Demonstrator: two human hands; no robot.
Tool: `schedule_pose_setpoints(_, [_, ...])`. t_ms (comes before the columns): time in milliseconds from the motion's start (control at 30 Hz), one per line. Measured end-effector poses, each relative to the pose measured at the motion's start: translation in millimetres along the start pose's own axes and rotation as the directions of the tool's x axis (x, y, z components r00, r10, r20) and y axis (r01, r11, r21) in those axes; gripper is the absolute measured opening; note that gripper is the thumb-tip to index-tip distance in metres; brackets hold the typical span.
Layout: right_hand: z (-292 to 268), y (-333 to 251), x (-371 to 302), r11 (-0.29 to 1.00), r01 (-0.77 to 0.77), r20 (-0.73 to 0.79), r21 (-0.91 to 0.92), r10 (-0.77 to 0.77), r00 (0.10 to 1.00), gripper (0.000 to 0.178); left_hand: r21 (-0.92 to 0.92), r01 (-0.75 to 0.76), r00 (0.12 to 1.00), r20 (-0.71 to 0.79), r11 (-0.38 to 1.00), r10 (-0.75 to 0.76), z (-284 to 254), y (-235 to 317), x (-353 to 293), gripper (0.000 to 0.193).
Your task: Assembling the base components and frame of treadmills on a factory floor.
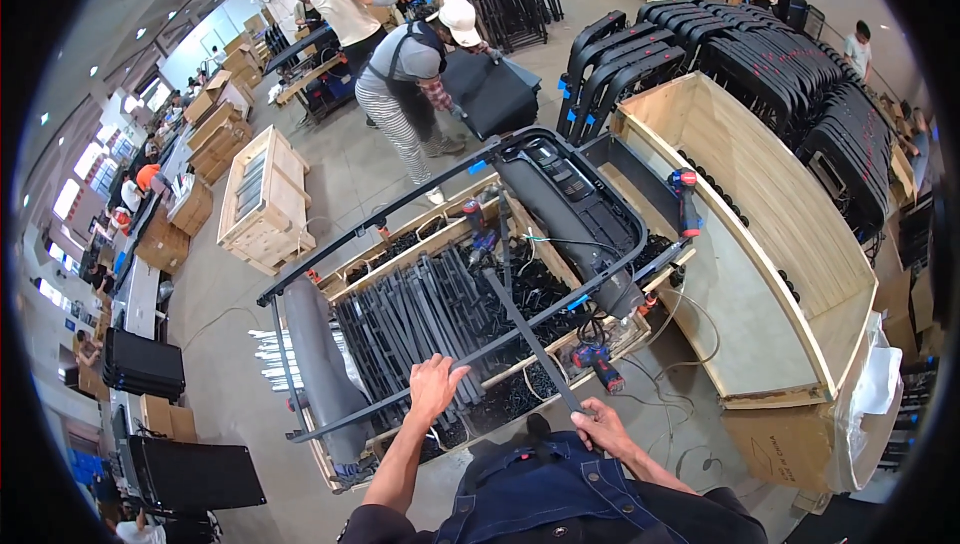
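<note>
At the lower centre of the frame, the left hand [434, 390] is partly open, thumb spread, laid over the near rail of the black frame [388, 406]; how firmly it grips, I cannot tell. To its right, the right hand [601, 426] is closed around the near end of a flat dark bar [532, 336], which slants up toward the picture's middle. Its curled fingertips are partly hidden, and the bar's far end blurs into dark parts [530, 289].

From far off, I see bars [410, 309] in a box [632, 332], a frame [340, 249] over it, a crate [265, 244] at ten o'clock, a bin [740, 314] at two.
</note>
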State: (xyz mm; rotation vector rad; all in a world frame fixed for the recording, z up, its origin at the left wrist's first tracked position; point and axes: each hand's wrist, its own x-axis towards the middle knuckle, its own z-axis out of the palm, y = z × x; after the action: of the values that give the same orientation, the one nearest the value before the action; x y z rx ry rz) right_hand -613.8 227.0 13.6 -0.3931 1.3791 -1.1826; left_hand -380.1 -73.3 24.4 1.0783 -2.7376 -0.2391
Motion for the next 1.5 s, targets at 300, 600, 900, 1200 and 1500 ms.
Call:
schedule_pose_setpoints(300, [-8,-6,5,0.998,0.009,-0.026,0.06,-0.007,1.0,0.038,0.047,0.007,1.0,-0.018,0.999,-0.006,1,3,2,0.042])
schedule_pose_setpoints(600, [2,19,15,0.992,0.061,-0.081,0.107,-0.052,0.995,0.035,0.02,0.014,1.0,0.006,1.0,-0.014,-2,2,1,0.045])
schedule_pose_setpoints(900, [12,16,16,0.991,0.077,-0.129,0.108,-0.063,0.99,0.034,-0.013,-0.001,0.999,-0.042,1.0,0.001,2,-2,-2,0.049])
schedule_pose_setpoints(1200, [34,6,14,0.99,0.124,-0.208,0.067,-0.108,0.972,0.034,-0.45,0.13,0.985,-0.041,0.883,-0.166,-20,-9,2,0.038])
schedule_pose_setpoints(1500, [65,-67,-41,0.949,0.313,-0.078,0.017,-0.311,0.947,0.029,-0.687,-0.153,0.778,-0.527,0.71,-0.342,-148,-18,-3,0.052])
